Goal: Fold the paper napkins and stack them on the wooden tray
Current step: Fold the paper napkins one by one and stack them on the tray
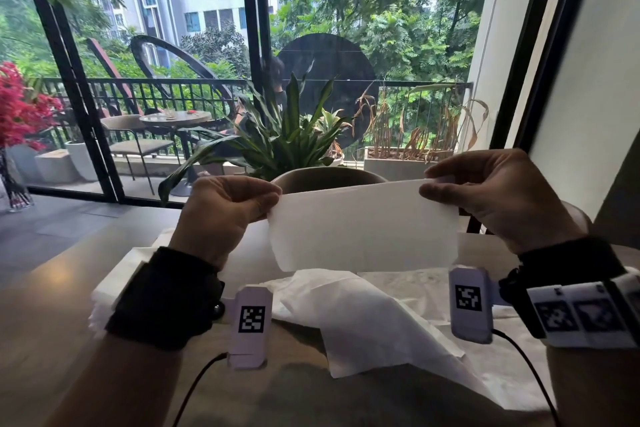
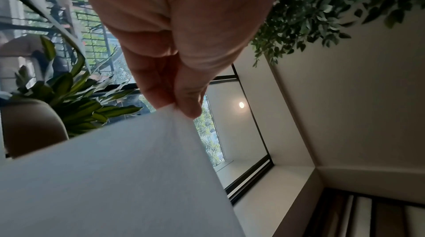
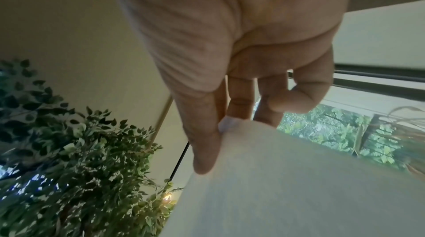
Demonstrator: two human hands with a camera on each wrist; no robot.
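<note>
A white paper napkin [image 1: 363,229] hangs in the air above the table, stretched flat between both hands. My left hand [image 1: 228,208] pinches its upper left corner; in the left wrist view the thumb and finger meet on the napkin [image 2: 115,177] at the corner. My right hand [image 1: 498,191] pinches the upper right corner, and the right wrist view shows the thumb pressed on the napkin [image 3: 299,177]. Another unfolded napkin [image 1: 367,315] lies rumpled on the table below. No wooden tray shows in any view.
More white napkins [image 1: 114,281] lie spread on the table [image 1: 41,322] under my left wrist and to the right. A rounded chair back [image 1: 325,178] stands across the table, with a leafy plant [image 1: 277,135] behind it. Cables trail from both wrist cameras.
</note>
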